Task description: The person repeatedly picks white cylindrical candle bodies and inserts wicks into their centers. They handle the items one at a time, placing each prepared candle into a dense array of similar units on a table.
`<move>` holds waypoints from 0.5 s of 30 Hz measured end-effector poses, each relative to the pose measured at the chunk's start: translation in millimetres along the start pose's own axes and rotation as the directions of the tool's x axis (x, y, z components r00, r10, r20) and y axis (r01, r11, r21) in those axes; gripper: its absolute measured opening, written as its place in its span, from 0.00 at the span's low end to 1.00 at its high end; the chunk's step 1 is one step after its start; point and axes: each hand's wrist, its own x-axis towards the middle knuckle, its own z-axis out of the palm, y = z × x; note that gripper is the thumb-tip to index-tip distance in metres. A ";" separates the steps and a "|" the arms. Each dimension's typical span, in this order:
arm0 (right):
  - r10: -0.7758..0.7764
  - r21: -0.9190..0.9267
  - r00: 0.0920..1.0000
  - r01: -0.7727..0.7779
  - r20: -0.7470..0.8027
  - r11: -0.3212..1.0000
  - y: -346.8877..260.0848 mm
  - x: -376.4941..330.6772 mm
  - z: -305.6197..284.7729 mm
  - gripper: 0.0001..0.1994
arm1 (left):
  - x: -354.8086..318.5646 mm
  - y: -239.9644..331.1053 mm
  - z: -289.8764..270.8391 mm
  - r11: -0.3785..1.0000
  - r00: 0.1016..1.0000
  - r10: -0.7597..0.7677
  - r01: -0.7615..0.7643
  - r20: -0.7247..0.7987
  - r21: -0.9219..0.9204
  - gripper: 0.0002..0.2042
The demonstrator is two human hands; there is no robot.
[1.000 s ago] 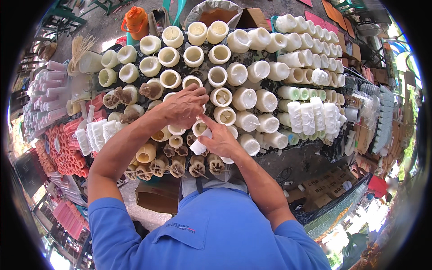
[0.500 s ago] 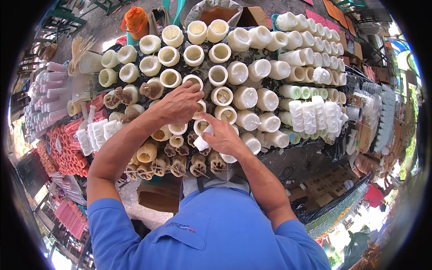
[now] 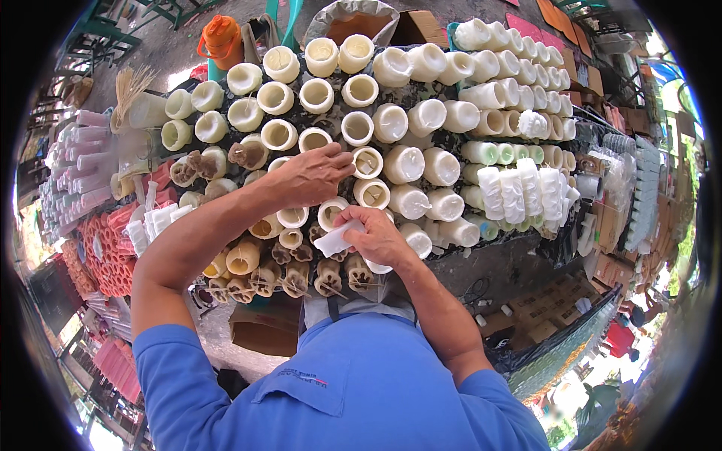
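Left hand (image 3: pixel 312 177) stretched over the rows of cream candles (image 3: pixel 391 124) on the dark table (image 3: pixel 504 263), fingers curled, fingertips touching the rim of one hollow cream candle (image 3: pixel 368 161). Right hand (image 3: pixel 376 239) lower and apart from the left, closed around a small white piece (image 3: pixel 335 240), just beside another hollow candle (image 3: pixel 332 213). Brown candles (image 3: pixel 329 276) in a row near the body. Orange jug (image 3: pixel 222 41) at far edge.

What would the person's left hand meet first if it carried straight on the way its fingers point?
Probably the hollow cream candle just right of the left hand, whose fingertips already seem to be at its rim; depth is unclear.
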 end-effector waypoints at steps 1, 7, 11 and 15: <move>-0.005 0.003 1.000 0.005 -0.011 1.000 1.3 -1.4 1.7 0.15 | -2.1 1.6 0.6 0.999 1.000 0.009 -0.010 0.020 0.031 0.06; 0.016 -0.016 1.000 -0.016 -0.007 1.000 6.2 -5.7 3.7 0.14 | -11.8 5.2 13.6 0.998 0.993 -0.066 0.066 -0.101 -0.008 0.08; -0.007 -0.062 1.000 0.006 -0.020 0.998 11.4 -8.8 2.8 0.14 | -19.5 2.7 17.0 0.960 0.963 -0.211 0.172 -0.168 -0.220 0.10; 0.010 -0.006 0.997 -0.010 -0.075 1.000 17.7 -10.0 4.1 0.14 | -27.2 3.9 11.3 0.822 0.937 -0.330 0.228 -0.111 -0.521 0.12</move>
